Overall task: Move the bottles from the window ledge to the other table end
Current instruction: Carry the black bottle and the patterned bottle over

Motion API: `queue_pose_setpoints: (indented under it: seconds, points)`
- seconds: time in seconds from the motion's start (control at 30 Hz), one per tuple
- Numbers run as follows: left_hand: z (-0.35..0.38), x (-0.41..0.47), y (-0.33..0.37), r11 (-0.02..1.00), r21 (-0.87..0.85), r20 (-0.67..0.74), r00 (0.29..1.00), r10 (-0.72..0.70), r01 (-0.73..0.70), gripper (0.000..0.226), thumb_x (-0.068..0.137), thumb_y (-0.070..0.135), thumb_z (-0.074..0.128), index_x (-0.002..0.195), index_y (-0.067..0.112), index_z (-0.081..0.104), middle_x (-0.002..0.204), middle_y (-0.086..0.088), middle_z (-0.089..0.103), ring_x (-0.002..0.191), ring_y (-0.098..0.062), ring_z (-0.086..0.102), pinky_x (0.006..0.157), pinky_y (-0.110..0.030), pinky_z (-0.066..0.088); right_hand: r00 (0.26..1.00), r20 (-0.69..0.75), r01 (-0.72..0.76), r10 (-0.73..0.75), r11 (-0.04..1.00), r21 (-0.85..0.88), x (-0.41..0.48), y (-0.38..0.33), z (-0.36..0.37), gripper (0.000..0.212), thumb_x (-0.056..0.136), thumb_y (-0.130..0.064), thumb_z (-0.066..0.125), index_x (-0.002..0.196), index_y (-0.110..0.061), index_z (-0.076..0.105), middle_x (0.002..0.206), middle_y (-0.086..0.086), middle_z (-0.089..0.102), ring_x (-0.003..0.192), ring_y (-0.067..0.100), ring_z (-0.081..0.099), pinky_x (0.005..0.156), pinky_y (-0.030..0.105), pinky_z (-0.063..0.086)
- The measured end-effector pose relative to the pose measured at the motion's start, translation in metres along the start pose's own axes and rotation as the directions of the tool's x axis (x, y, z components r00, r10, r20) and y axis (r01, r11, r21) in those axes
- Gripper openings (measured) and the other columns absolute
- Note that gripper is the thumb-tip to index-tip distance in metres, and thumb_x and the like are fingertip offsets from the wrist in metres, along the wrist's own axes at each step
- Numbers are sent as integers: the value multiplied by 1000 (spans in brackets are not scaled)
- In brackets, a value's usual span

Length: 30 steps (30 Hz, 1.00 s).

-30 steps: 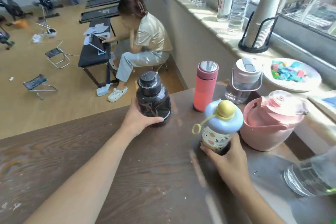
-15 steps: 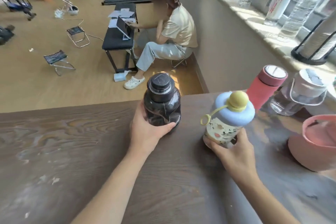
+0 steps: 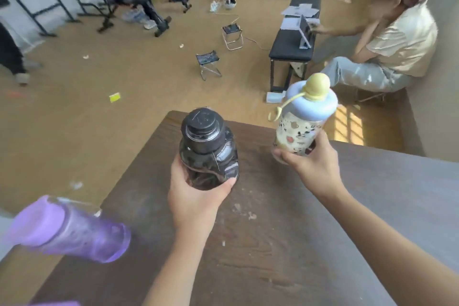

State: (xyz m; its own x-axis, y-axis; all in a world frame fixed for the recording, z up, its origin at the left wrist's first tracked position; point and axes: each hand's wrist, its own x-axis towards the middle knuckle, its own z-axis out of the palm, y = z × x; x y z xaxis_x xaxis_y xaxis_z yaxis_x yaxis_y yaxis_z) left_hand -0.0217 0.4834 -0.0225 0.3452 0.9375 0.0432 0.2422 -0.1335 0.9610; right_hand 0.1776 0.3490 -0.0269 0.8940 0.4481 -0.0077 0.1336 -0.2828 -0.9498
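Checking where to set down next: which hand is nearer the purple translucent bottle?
Left. The left hand, holding the dark smoky bottle, is beside the purple translucent bottle; the right hand is farther across the table.

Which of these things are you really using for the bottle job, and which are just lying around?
Part of the job:
- dark smoky plastic bottle with black cap, in left hand
- patterned bottle with blue lid and yellow knob, in right hand
- purple translucent bottle
- dark wooden table

Just lying about:
- small folding stools
- black bench
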Motion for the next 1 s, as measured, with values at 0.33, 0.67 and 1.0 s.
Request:
queue_pose_setpoints:
  seconds: [0.33, 0.67, 1.0]
  points:
    - [-52, 32, -40, 987, -159, -309, 949, -56, 7, 113, 59, 15, 101, 153, 46, 47, 145, 25, 63, 134, 2, 61, 117, -39, 50, 955, 274, 134, -110, 988, -73, 42, -52, 178, 66, 70, -27, 96, 117, -19, 51, 101, -14, 62, 86, -7, 58, 59, -5, 42]
    - [-60, 41, -61, 983, -169, -326, 938, -120, 67, 114, 56, 14, 100, 151, 50, 48, 143, 21, 66, 132, -4, 65, 115, -42, 52, 925, 356, 196, -130, 968, -155, 65, -54, 249, 70, 72, -27, 93, 125, -14, 50, 115, -2, 65, 103, 16, 64, 66, 8, 42]
    - [-66, 52, -67, 975, -197, -264, 953, -150, 99, 115, 57, 17, 98, 155, 46, 44, 149, 19, 63, 135, -4, 64, 117, -44, 50, 936, 344, 133, -77, 981, -142, 62, -48, 255, 65, 74, -29, 92, 121, -15, 49, 115, -3, 64, 105, 18, 63, 65, 13, 42]
